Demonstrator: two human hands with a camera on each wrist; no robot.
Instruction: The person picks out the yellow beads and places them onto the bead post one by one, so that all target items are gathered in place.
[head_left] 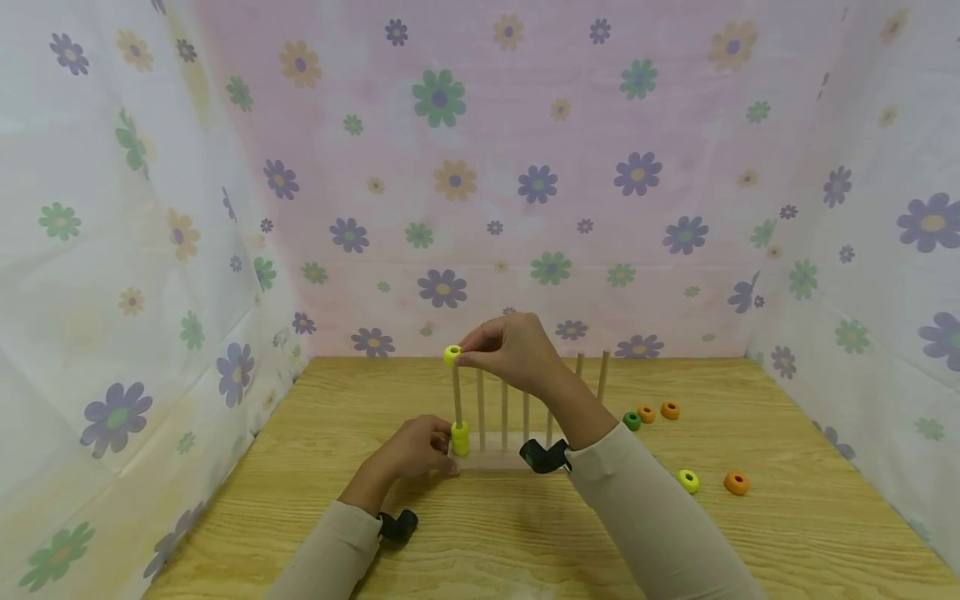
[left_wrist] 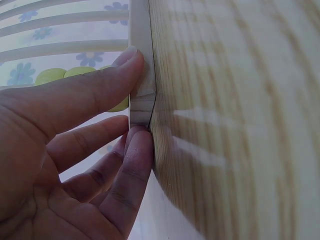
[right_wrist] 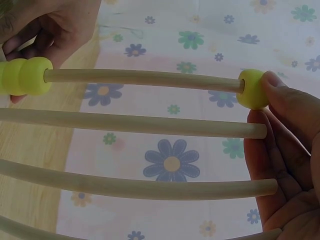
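Note:
My right hand (head_left: 517, 354) pinches a yellow bead (right_wrist: 252, 89) between thumb and fingers at the top of the leftmost wooden peg (right_wrist: 145, 78). The peg's tip sits in the bead's hole. Lower on that same peg, several yellow beads (head_left: 460, 438) are stacked at the bottom. The pegs stand upright in a row on a pale wooden base (head_left: 487, 461). My left hand (head_left: 416, 450) grips the left end of this base, with the thumb on its front side and fingers around the end, as the left wrist view shows.
To the right of the rack lie a green bead (head_left: 632, 421), two orange beads (head_left: 670, 410) close by, another yellow bead (head_left: 687, 481) and an orange bead (head_left: 737, 482) nearer the front. All rest on a wood-grain table (head_left: 300, 500). Flowered cloth (head_left: 495, 167) walls the back and sides.

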